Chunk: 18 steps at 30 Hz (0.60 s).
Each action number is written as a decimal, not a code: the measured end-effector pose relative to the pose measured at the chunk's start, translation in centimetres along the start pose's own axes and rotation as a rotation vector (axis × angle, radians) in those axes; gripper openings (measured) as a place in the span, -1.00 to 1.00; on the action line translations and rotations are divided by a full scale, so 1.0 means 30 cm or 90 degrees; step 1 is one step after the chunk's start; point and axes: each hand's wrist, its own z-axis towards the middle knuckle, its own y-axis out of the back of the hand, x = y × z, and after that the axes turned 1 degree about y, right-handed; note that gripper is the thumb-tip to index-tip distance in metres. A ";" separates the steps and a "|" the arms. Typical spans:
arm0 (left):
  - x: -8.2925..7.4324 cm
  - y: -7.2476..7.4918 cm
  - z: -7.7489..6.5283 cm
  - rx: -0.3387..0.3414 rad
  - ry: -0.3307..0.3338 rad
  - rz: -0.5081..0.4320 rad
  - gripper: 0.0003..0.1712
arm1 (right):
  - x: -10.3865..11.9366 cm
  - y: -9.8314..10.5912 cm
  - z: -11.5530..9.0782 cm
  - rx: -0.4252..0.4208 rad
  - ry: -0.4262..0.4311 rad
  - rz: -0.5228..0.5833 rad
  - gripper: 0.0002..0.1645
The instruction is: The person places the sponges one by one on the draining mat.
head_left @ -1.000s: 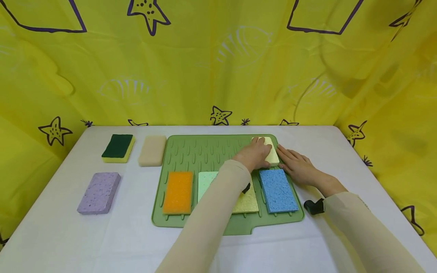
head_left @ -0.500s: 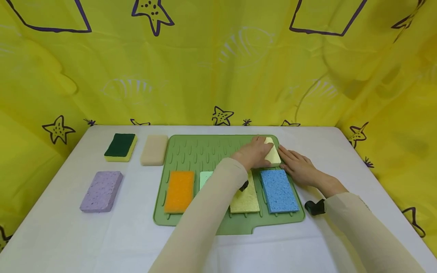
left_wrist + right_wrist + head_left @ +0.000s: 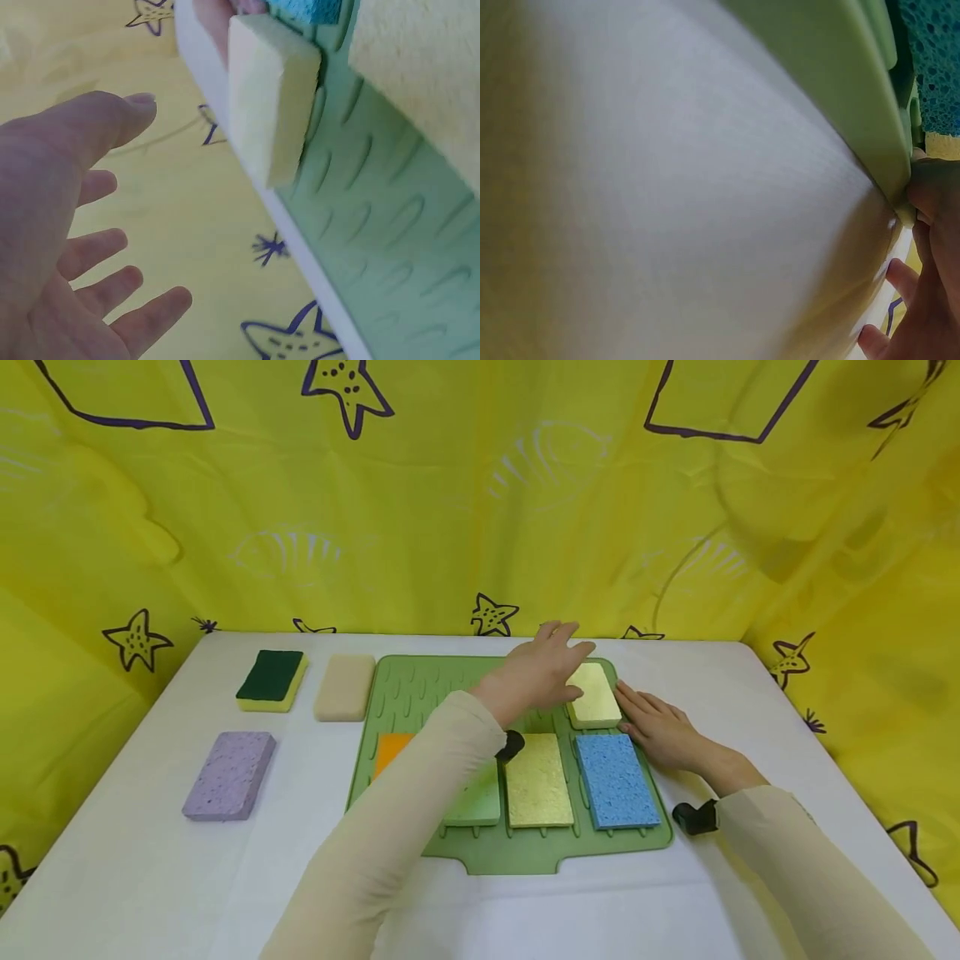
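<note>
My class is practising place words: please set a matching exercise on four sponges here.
1. purple rectangular sponge
2. blue rectangular sponge
3. pale-yellow rectangular sponge
4. beige rectangular sponge

A. far right corner of the ridged green mat
B. white table, beside the mat's left edge
C. mat's near right corner
D. white table, apart from the mat

Pairs: 1-D; 2-C; 3-A; 4-B

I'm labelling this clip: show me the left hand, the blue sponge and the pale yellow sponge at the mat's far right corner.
Left hand (image 3: 534, 672): head view, back of the hand.
Blue sponge (image 3: 617, 780): head view, middle of top face.
Pale yellow sponge (image 3: 596, 695): head view, middle of top face.
</note>
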 end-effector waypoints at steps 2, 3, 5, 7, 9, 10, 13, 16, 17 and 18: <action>0.018 0.014 -0.015 -0.001 0.003 -0.014 -0.21 | -0.002 0.001 -0.001 0.001 0.001 -0.001 -0.27; 0.027 0.018 -0.023 -0.004 0.005 -0.022 -0.21 | -0.002 0.003 -0.002 0.000 0.002 -0.002 -0.27; 0.047 0.025 -0.038 -0.009 0.006 -0.037 -0.20 | -0.002 0.003 -0.004 -0.003 0.004 -0.001 -0.28; 0.069 0.027 -0.055 -0.017 0.006 -0.047 -0.19 | -0.004 0.003 -0.004 -0.006 0.008 -0.002 -0.28; 0.089 0.028 -0.075 -0.020 0.009 -0.056 -0.19 | -0.005 0.002 -0.005 -0.011 0.012 -0.001 -0.29; 0.099 0.028 -0.084 -0.021 0.011 -0.059 -0.18 | -0.007 0.001 -0.005 -0.014 0.015 -0.002 -0.29; 0.129 0.026 -0.112 -0.024 0.019 -0.076 -0.17 | -0.010 -0.001 -0.004 -0.014 0.014 -0.003 -0.29; 0.161 0.018 -0.133 -0.023 0.032 -0.095 -0.17 | -0.011 -0.003 -0.003 -0.009 0.010 -0.005 -0.29; 0.171 0.015 -0.140 -0.019 0.037 -0.099 -0.17 | -0.011 -0.004 -0.003 -0.009 0.010 -0.005 -0.29; 0.182 0.011 -0.145 -0.017 0.041 -0.104 -0.17 | -0.011 -0.004 -0.002 -0.009 0.011 -0.006 -0.29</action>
